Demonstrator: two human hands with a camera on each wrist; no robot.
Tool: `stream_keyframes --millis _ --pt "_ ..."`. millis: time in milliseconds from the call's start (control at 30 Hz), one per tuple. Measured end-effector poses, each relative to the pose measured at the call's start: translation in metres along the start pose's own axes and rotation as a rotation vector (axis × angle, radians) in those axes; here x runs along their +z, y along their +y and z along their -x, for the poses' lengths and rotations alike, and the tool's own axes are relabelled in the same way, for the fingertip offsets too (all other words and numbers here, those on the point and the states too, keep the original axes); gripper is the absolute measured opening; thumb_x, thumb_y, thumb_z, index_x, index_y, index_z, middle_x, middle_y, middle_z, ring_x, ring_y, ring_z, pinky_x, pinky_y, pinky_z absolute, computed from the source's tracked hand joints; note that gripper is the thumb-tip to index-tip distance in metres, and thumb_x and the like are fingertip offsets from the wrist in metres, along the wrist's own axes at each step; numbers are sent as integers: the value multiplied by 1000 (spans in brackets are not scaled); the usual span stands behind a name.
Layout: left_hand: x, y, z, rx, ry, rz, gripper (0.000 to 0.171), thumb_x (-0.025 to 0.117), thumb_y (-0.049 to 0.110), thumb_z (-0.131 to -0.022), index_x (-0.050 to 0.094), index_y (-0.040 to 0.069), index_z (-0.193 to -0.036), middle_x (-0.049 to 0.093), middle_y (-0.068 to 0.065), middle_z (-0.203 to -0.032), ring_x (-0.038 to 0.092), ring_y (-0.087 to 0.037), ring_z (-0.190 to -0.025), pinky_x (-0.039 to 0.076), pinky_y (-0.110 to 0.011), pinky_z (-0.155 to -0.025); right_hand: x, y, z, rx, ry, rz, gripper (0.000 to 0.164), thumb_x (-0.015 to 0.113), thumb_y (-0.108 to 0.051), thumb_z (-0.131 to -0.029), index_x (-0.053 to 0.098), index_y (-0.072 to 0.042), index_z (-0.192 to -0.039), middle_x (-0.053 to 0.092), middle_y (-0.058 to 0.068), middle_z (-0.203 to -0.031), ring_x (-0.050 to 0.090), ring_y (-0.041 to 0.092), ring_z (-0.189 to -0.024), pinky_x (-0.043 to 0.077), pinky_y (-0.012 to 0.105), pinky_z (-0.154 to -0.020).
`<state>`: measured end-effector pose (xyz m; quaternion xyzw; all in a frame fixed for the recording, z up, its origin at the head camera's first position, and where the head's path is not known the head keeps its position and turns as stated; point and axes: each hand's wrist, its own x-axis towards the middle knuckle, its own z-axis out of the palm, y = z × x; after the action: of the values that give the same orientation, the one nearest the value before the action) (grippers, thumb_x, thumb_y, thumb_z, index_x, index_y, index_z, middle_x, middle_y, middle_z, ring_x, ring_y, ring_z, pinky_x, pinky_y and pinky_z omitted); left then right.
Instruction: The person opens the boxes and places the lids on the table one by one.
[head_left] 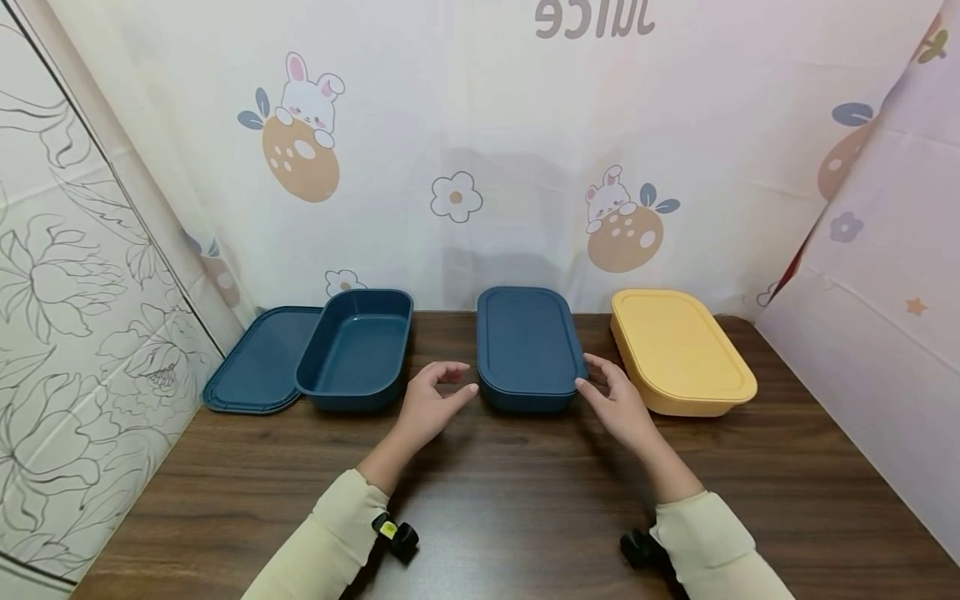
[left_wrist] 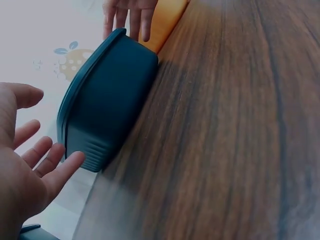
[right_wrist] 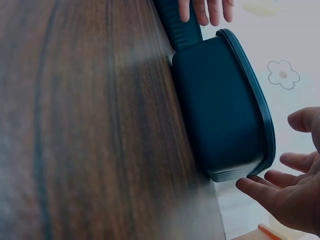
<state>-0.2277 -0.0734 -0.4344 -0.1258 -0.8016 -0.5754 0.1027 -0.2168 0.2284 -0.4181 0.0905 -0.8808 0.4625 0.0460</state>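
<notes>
A dark blue lidded food box (head_left: 528,342) lies between my two hands in the head view. My left hand (head_left: 431,404) is off its left side, fingers spread and loosely bent, with a gap to the box and nothing held. On the other side, my right hand (head_left: 618,404) has its fingertips right at the box's right edge, thumb near the front corner. The right wrist view shows the box's end wall (right_wrist: 220,105) with the loosely spread right fingers (right_wrist: 260,192) beside its lower corner. In the left wrist view, the left fingers (left_wrist: 62,172) overlap the box's ribbed side.
An uncovered blue box (head_left: 360,342) stands to the left, its blue lid (head_left: 262,358) lying beside it. A yellow lidded box (head_left: 682,350) is at the right, close to my right hand. Behind the dark wooden table (head_left: 510,500) hangs a patterned cloth (head_left: 517,150).
</notes>
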Motion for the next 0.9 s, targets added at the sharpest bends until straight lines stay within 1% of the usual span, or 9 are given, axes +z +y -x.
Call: stream_keyframes --millis 167,333,467,567,700,800,900 --pt "5 -6 -3 -24 38 59 30 77 17 -85 70 3 -110 67 -10 -106 61 -24 -101 51 -38 -80 -1 3 -3 3 13 -20 55 51 -29 -102 36 0 -147 42 21 -146 45 37 -129 42 54 -100" --pt "8 -11 -6 -39 34 115 30 76 15 -85 69 2 -111 68 -14 -106 61 -28 -102 48 -44 -84 -1 5 -4 21 27 -45 53 51 -27 -103 38 0 -146 45 22 -143 47 36 -126 44 52 -97" --pt "11 -13 -9 -74 9 146 34 76 14 -86 68 1 -116 67 -14 -111 60 -26 -103 50 -39 -87 -1 6 -5 44 26 -87 53 51 -28 -103 38 0 -146 44 21 -143 51 34 -121 48 46 -94" --pt "12 -13 -11 -112 -16 183 37 76 14 -86 66 2 -119 66 -13 -115 60 -25 -105 53 -36 -85 -1 6 -6 65 21 -143 54 51 -27 -103 37 1 -147 43 21 -144 53 34 -117 50 42 -92" --pt "14 -13 -14 -161 -55 271 42 75 13 -87 63 2 -126 63 -15 -122 59 -29 -110 56 -37 -81 -1 8 -10 97 2 -249 54 50 -23 -103 33 2 -148 41 23 -145 50 34 -121 48 47 -95" --pt "16 -13 -17 -199 -84 340 46 73 13 -88 59 2 -130 60 -17 -126 57 -31 -114 56 -41 -81 -1 11 -14 122 -17 -330 55 50 -21 -103 31 2 -149 39 24 -147 45 35 -127 45 52 -97" --pt "18 -14 -21 -239 -111 386 49 72 13 -89 56 4 -134 57 -16 -128 55 -31 -117 56 -44 -82 -1 14 -18 134 -37 -395 55 49 -20 -104 29 1 -150 35 23 -150 41 35 -130 43 53 -99"
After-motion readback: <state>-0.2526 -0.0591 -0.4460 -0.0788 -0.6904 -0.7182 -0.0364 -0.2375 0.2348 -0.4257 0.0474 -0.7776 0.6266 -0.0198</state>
